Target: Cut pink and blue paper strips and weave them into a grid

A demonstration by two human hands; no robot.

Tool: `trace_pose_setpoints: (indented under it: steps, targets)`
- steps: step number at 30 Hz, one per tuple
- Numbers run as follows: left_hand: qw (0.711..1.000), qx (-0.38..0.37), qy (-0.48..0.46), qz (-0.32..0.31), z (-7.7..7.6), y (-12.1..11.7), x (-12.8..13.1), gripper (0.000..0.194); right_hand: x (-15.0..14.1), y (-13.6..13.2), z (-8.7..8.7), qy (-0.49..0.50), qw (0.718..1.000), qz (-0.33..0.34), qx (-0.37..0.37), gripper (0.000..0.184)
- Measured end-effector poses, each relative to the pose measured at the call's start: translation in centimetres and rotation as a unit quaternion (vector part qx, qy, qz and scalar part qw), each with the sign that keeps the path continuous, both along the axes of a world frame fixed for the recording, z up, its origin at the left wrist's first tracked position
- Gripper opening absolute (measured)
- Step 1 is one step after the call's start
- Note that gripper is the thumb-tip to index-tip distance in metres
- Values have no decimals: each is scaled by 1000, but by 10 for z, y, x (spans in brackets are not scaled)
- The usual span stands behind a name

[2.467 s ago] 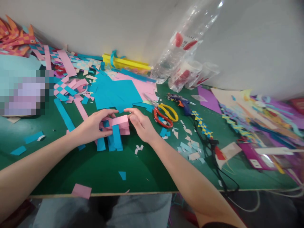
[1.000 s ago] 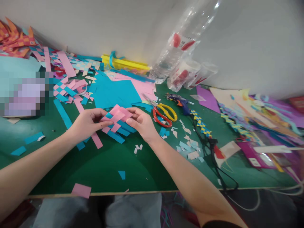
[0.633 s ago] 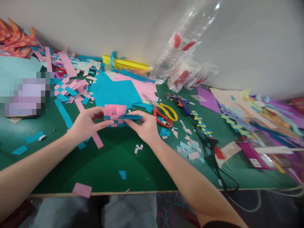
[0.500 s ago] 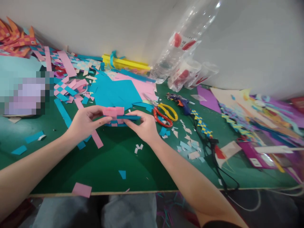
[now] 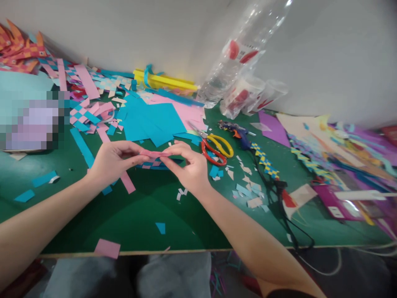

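Observation:
Between my two hands is a small woven piece of pink and blue paper strips (image 5: 151, 164), held just above the green table. My left hand (image 5: 116, 160) pinches its left end between thumb and fingers. At the other end my right hand (image 5: 187, 165) pinches a pink strip (image 5: 154, 154) that lies along the top edge. My fingertips cover parts of the weave. Under my left hand a loose pink strip (image 5: 127, 182) and a blue strip (image 5: 83, 148) lie on the table.
Scissors with red and yellow handles (image 5: 217, 149) lie right of my hands, then a glue gun (image 5: 240, 135) with its black cord. Blue paper sheets (image 5: 155, 120) lie behind my hands. A plastic bottle (image 5: 242, 54) and plastic cups (image 5: 245, 95) stand by the wall. Paper scraps (image 5: 248, 190) are scattered around.
The pink strip that stood up over the weave is now folded down along its top edge. My right hand has shifted from the blue strip's end onto the pink strip.

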State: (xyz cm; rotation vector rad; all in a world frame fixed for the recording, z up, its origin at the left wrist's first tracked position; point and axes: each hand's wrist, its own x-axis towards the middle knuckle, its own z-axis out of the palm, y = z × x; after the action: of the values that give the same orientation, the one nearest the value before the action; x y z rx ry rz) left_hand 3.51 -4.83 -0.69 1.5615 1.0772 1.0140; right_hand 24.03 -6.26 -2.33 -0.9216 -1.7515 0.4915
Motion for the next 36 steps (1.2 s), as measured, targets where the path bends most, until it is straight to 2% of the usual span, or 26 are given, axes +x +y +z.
trace_pose_setpoints:
  steps: [5, 12, 16, 20, 24, 26, 29, 33, 36]
  targets:
    - [999, 15, -13, 26, 1, 0, -2, 12, 0, -1, 4, -4, 1000, -16, 16, 8]
    - [999, 27, 2, 18, 3, 0, -3, 14, 1, -1, 6, -21, 999, -42, 5, 8]
    - [999, 31, -2, 8, 2, 1, -3, 26, 1, -1, 6, -21, 999, -25, -1, 9]
    - [999, 38, 7, -16, 3, 2, -4, 13, 0, -4, 7, -9, 1000, 6, -11, 4]
    - [999, 22, -5, -45, 4, -1, -3, 5, -2, -6, 9, -13, 999, 30, -32, 15]
    - [998, 21, -12, -50, 4, -2, -2, 3, -4, -7, 9, -16, 999, 34, -33, 13]
    - [997, 33, -21, -60, 3, -2, -1, 4, -6, -8, 9, -22, 999, 33, -22, 4]
    - [997, 34, -28, -63, 2, -2, -1, 4, -5, -9, 10, -35, 999, 15, -20, 11]
    - [999, 31, -20, -34, 2, -2, -2, 5, -2, -8, 10, -42, 999, -6, 6, 12]
